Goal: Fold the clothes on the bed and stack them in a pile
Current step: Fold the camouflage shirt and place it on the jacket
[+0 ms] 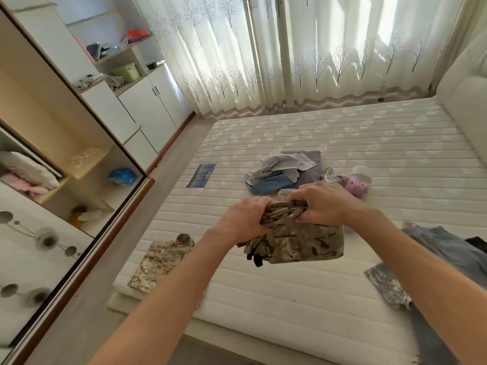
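A folded camouflage garment hangs above the white mattress, held up at its bunched top edge. My left hand grips its left end and my right hand grips its right end. Beyond my hands lies a loose heap of pale blue and white clothes on a flat purple piece. A folded light camouflage garment rests at the mattress's near left corner. Denim clothing and a grey patterned piece lie at the right.
Small pink and white items sit right of the heap. A blue label marks the mattress. An open wardrobe and white cabinets line the left wall across a floor strip. Curtains hang behind; a padded headboard stands right.
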